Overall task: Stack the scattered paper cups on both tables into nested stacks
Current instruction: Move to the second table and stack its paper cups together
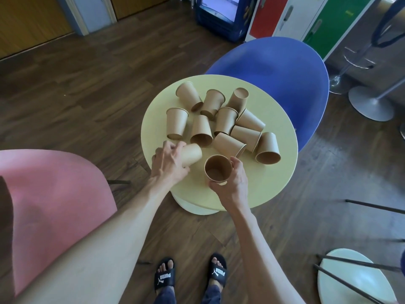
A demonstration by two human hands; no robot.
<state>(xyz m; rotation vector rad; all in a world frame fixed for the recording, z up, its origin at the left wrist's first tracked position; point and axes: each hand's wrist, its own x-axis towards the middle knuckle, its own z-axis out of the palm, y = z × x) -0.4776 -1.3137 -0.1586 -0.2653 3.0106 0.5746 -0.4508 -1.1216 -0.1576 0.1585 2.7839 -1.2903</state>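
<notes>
At the near edge of the round table (274,189), the left hand (168,165) wraps a tipped paper cup (191,155) and the right hand (235,183) holds another cup (218,168), apparently upright, mouth open, while ten more cups (223,121) lie scattered just beyond

One camera is sitting on the person's head, looking forward and down at the round table (274,183), with feet showing at six o'clock.

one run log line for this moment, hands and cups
left hand: gripping tipped brown paper cup | right hand: holding upright brown paper cup | round yellow table: other cups scattered | nested: none yet
</notes>
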